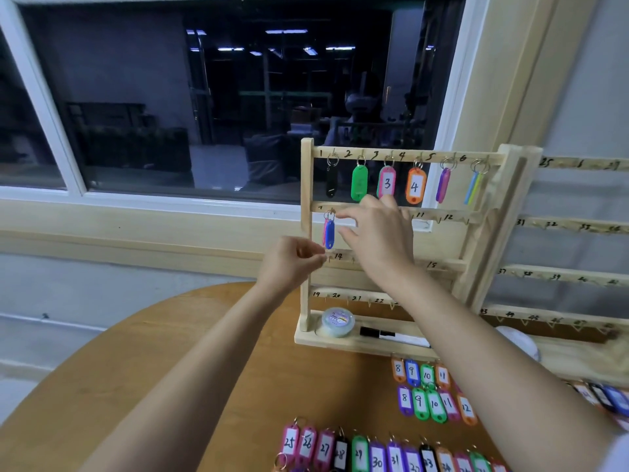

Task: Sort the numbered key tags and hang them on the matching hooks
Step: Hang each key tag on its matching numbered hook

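A wooden hook rack (307,233) stands on the round table, its bars numbered by hand. Tags hang on the top bar's hooks: black, green (359,187), pink 3 (387,183), orange 4 (415,186), purple, and a blue-and-yellow pair (473,187). On hook 7 hang a blue tag (329,234) and a pink one behind it. My right hand (377,233) reaches at the second bar, fingers spread just right of those tags. My left hand (294,260) sits by the rack's left post with fingertips pinched together; whether they hold anything is unclear. Loose tags 8 to 12 (430,391) lie on the table.
A second rack (575,277) with hooks from 25 upward stands to the right. A tape roll (337,321) and a black marker (377,333) lie on the first rack's base. A row of tags 25 onward (374,453) lines the table's near edge. A window is behind.
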The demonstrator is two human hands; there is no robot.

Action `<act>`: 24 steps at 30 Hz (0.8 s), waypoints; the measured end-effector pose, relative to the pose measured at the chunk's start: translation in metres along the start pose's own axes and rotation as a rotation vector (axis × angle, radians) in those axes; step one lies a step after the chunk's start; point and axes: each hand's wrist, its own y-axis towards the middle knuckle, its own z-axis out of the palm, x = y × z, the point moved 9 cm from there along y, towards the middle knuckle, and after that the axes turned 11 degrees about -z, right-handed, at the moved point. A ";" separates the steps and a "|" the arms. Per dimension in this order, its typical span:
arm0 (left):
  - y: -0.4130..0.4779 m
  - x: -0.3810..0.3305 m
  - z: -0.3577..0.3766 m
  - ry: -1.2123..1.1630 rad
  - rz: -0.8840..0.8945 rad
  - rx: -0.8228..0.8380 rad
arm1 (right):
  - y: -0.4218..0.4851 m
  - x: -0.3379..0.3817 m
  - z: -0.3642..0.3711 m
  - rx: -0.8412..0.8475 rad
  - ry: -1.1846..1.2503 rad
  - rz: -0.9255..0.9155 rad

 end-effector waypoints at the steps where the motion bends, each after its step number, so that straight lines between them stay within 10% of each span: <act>1: -0.004 0.005 0.004 0.025 -0.003 0.003 | -0.009 -0.001 -0.001 0.004 0.019 -0.002; 24: -0.054 0.070 0.195 0.366 -0.007 0.307 | -0.222 -0.119 0.065 0.440 0.191 0.326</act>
